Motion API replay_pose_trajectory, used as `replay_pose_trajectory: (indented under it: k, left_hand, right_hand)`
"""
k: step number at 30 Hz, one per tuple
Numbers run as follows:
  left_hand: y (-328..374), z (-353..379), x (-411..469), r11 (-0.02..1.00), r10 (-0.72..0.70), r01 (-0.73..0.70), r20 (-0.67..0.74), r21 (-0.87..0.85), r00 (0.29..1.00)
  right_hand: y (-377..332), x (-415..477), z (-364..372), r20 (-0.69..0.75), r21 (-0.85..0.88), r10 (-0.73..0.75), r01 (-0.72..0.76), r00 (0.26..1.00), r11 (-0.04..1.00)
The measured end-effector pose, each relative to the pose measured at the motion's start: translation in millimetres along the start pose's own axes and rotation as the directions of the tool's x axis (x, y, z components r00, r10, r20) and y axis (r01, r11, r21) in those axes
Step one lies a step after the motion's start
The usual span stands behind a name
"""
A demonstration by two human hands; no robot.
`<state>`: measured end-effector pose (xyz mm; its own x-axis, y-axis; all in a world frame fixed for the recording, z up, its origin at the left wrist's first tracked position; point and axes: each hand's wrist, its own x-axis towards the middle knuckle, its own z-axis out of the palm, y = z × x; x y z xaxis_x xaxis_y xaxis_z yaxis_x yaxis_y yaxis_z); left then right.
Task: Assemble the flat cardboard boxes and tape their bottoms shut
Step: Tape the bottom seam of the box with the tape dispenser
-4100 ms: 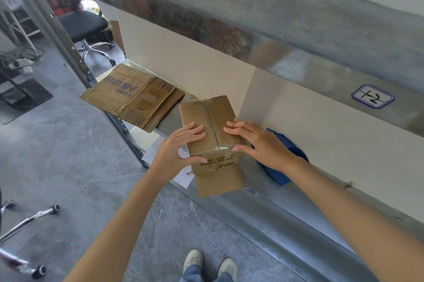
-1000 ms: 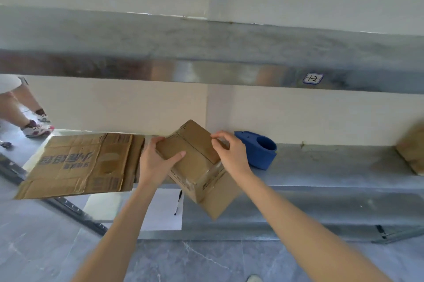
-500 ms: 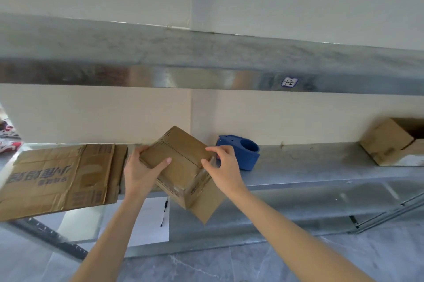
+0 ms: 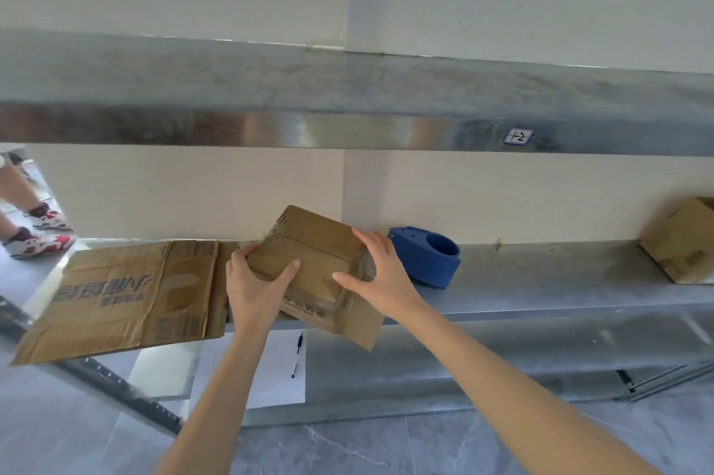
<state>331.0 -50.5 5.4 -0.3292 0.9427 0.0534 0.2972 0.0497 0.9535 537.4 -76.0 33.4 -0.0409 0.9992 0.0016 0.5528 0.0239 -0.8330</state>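
Over the shelf's near edge, left hand and right hand grip the tilted box, fingers curled round its sides.

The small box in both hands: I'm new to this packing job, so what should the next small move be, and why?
Probably carry the small box right along the shelf and set it down beside the other made-up box. The left hand and right hand hold it tilted, and its flaps look closed with glossy tape over the seam, so this one seems finished.
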Motion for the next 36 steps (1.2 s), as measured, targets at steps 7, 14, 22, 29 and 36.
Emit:
replay_pose_trajectory:
  k: [7,14,22,29,36]
  left_hand:
    - [-10,-13,-9,0.997,0.054,-0.061,0.134,0.049,0.99]
    - [-15,-33,-7,0.995,0.097,-0.102,0.239,0.009,0.966]
    - [-21,-75,10,0.997,0.075,-0.07,0.511,-0.03,0.856]
    - [-17,-82,22,0.994,0.094,-0.107,0.628,-0.017,0.772]
    - [-23,-69,16,0.985,0.169,-0.157,0.496,-0.067,0.851]
  right_hand:
    - [2,2,7,0.184,-0.044,0.062,-0.055,0.981,0.998]
    - [1,7,4,0.145,-0.077,0.026,-0.015,0.989,0.997]
    - [12,4,-12,0.026,0.024,-0.045,0.044,0.999,0.999]
    - [10,8,-24,0.07,0.02,-0.131,0.13,0.989,0.991]
    - [14,12,-17,-0.027,-0.028,-0.128,0.127,0.991,0.992]
